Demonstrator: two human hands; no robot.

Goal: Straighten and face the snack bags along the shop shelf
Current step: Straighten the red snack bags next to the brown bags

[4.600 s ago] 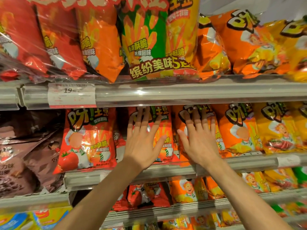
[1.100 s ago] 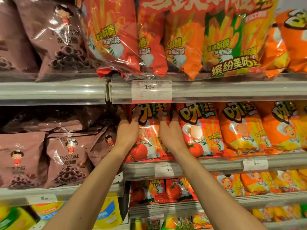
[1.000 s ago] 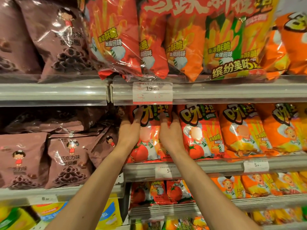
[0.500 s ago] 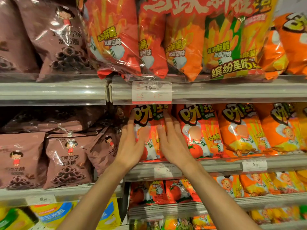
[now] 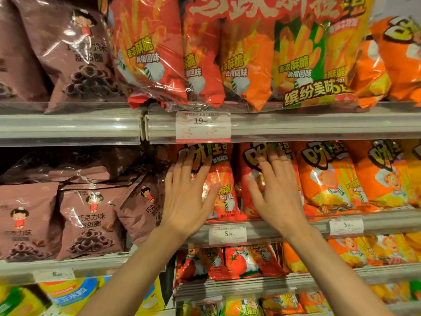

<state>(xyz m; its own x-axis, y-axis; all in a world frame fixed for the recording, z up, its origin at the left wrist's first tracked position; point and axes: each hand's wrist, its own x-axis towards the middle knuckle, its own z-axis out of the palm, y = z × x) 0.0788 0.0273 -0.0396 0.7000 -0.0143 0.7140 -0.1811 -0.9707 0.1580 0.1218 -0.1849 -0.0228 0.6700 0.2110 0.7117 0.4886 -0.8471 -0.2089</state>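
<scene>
Hands spread flat met the snack bags on the middle shelf of a shop aisle, seen from over the worker's own forearms. The left hand, fingers straight and fanned, lay against the leftmost red tomato-flavour bag, hiding most of its left half; the right hand, equally splayed, covered much of the second red bag just beside it, its fingertips blurred. Whether the palms actually pressed the packs or only brushed them could not be told. Both bags stood upright, faces forward, at the left end of the row, directly under the price tag reading 19. To their right stood two orange bags, the farther one partly lost at the frame's edge, where a yellow pack was barely visible. Three brown chocolate-ring bags faced front on the shelf to the left, the third tilted and touching the left wrist, with more lying flat in shadow behind them, too dark to count. Above, large multipacks under clear wrap were cropped at the top. Two small tags reading 5 marked the middle rail. Lower shelves held smaller packs, blurred and cut off.
</scene>
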